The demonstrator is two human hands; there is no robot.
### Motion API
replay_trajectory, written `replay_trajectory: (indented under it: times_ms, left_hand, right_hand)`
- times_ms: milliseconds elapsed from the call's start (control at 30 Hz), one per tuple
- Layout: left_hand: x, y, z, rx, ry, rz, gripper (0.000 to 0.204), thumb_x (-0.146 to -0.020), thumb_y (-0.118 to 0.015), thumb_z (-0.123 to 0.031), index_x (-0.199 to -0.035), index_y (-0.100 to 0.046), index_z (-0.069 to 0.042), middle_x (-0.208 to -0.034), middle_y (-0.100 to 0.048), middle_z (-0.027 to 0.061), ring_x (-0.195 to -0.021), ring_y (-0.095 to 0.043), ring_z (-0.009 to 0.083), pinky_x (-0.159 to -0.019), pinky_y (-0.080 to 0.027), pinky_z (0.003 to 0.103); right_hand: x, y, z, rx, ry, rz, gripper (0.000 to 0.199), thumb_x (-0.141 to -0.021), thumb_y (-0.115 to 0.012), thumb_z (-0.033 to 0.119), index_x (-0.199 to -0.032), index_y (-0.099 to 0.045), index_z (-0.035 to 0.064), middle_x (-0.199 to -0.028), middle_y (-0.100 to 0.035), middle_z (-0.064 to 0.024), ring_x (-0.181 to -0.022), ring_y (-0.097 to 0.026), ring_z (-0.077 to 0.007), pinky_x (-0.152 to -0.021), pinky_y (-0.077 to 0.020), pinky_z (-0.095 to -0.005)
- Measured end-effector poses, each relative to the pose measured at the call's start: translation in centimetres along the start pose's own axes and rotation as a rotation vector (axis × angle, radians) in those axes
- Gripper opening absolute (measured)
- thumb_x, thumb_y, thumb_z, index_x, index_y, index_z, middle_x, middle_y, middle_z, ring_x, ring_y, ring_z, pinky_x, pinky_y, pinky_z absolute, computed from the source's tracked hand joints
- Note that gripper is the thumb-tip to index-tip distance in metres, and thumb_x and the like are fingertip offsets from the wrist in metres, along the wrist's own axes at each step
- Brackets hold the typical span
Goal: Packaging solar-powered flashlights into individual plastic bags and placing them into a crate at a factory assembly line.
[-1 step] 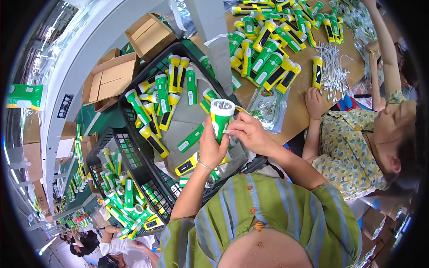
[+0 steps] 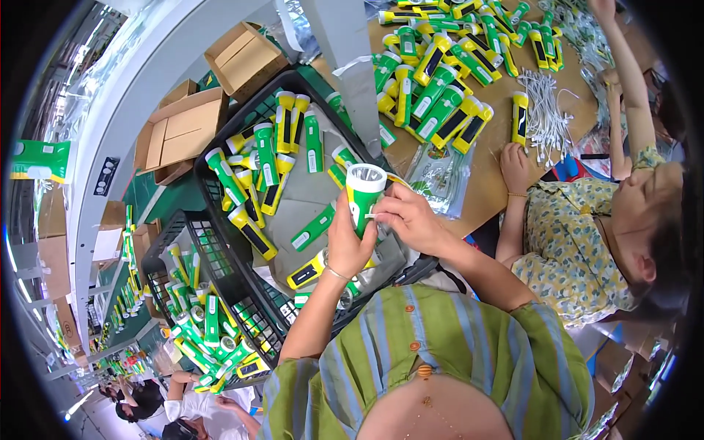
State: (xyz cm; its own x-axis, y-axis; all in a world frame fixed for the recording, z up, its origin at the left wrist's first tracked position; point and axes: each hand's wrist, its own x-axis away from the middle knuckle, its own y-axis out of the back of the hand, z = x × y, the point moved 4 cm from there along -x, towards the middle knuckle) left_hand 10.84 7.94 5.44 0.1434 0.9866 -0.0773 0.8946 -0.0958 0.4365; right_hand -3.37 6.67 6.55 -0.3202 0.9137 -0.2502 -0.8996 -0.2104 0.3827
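Note:
Above the black crate, my left hand is wrapped round a green and yellow flashlight with a white head. The flashlight stands upright, its clear lens facing up. From its right side, my right hand pinches a small white piece against the green body; what the piece is, I cannot make out. Below both hands, the black plastic crate holds several more flashlights on a grey liner, among them a green one and a yellow one with a dark panel.
A second black crate full of flashlights stands at the lower left. Cardboard boxes sit behind the crates. On the brown table lie a flashlight pile, white cables and clear bags. A co-worker sits at the right; a grey post rises ahead.

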Motion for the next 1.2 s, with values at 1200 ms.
replay_trajectory:
  times_ms: [1200]
  left_hand:
    - [-4.2,-5.1,-0.7,0.602,0.27,0.14,0.043,-0.07,-0.06,0.004,-0.108,-0.04,0.002,-0.09,-0.058,0.007,-0.079,-0.057,0.0107,-0.071,-0.046,0.024]
  right_hand:
    - [1.3,6.6,-3.0,-0.015,-0.243,0.212,0.013,-0.08,-0.06,0.016,-0.085,-0.06,0.0044,-0.081,-0.058,-0.0123,-0.073,-0.057,-0.0303,-0.064,-0.0449,-0.0378]
